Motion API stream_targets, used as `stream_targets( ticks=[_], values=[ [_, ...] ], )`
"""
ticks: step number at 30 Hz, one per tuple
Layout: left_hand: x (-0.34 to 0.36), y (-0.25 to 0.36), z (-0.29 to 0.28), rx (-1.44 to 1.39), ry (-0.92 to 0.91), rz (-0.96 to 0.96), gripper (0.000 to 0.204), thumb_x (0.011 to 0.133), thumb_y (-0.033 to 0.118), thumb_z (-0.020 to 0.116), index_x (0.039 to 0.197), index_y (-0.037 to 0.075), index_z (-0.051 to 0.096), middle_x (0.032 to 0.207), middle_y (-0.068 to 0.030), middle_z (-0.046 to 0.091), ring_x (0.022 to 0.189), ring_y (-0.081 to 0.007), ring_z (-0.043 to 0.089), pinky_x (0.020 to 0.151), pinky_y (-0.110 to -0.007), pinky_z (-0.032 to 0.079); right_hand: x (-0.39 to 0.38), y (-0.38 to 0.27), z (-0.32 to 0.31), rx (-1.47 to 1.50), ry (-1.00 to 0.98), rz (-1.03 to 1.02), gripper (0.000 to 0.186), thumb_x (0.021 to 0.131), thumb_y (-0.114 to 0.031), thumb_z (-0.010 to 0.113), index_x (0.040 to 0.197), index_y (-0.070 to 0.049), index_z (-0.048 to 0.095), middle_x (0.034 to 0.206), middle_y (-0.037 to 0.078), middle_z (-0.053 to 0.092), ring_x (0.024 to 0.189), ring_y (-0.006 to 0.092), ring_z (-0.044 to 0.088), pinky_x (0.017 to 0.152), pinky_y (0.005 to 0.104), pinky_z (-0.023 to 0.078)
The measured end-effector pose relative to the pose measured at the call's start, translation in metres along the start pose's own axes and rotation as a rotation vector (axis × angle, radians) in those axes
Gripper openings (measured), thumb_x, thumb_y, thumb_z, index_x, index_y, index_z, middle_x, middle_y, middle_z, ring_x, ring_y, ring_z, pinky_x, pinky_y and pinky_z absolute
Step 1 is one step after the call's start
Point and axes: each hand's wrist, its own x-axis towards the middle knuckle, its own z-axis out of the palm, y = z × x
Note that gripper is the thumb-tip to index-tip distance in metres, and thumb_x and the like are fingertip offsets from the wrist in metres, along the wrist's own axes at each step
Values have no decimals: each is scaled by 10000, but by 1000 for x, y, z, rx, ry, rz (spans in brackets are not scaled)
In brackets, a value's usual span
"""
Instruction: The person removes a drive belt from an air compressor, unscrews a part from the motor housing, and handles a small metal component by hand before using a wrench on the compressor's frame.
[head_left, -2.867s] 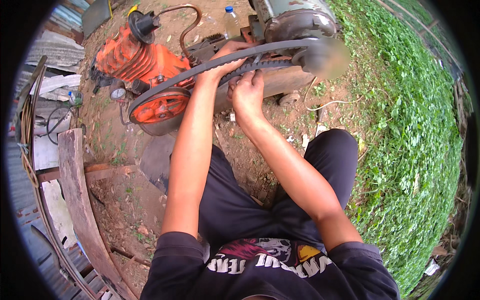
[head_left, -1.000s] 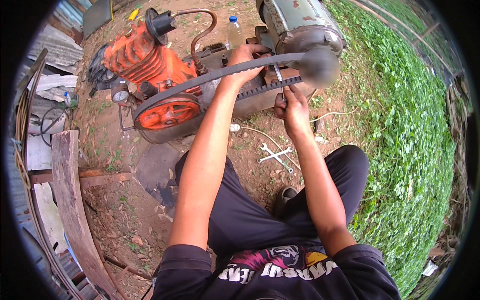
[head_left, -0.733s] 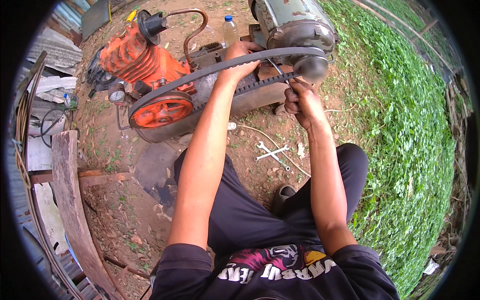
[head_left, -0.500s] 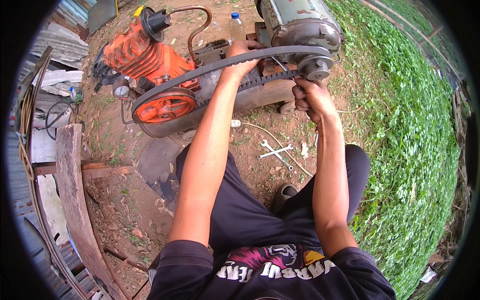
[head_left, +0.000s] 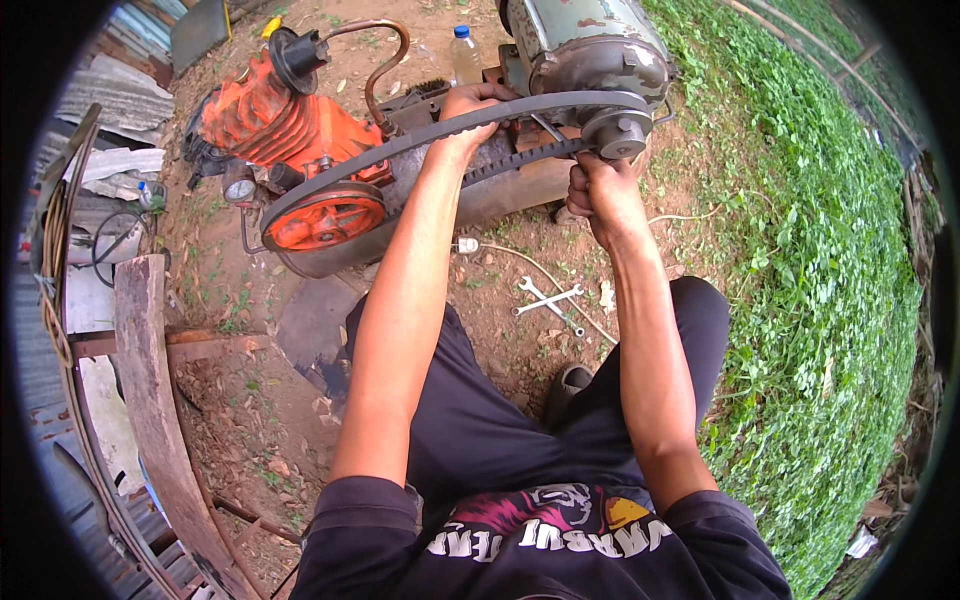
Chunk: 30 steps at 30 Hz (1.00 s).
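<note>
A black toothed drive belt (head_left: pixel 400 143) runs from the orange flywheel (head_left: pixel 325 222) of an air compressor to a grey pulley (head_left: pixel 615 133) on the electric motor (head_left: pixel 598 50). My left hand (head_left: pixel 470 112) reaches past the belt's upper run to the near side of the motor's base. Its fingertips are hidden there, so its grip cannot be told. Just under the pulley, my right hand (head_left: pixel 603 195) is closed, its fingers curled beside the lower run of the belt. Whatever it grips is hidden by the fingers.
Two crossed wrenches (head_left: pixel 548 305) lie on the dirt between my knees and the tank (head_left: pixel 345 258). A pale cable (head_left: pixel 530 262) with a plug runs close by. Behind stands a blue-capped bottle (head_left: pixel 465 55). A wooden plank (head_left: pixel 150 370) is at left, green plants (head_left: pixel 810 330) at right.
The whole view has shifted slightly, so the machine appears a little farther left. Both hands keep nearly the same places at the belt and pulley.
</note>
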Motion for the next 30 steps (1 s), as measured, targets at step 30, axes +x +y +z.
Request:
stream_targets(
  ticks=[30],
  values=[
    [-26,20,-4,336,-63,124,194,818,170,715,925,8,712,814,-41,696,747,-103,599,695,-265,471,-23,66,64,251,71,-213,235,1011,-169,360,1090,24,467,759,24,500,568,99,429,507,247,340]
  ],
)
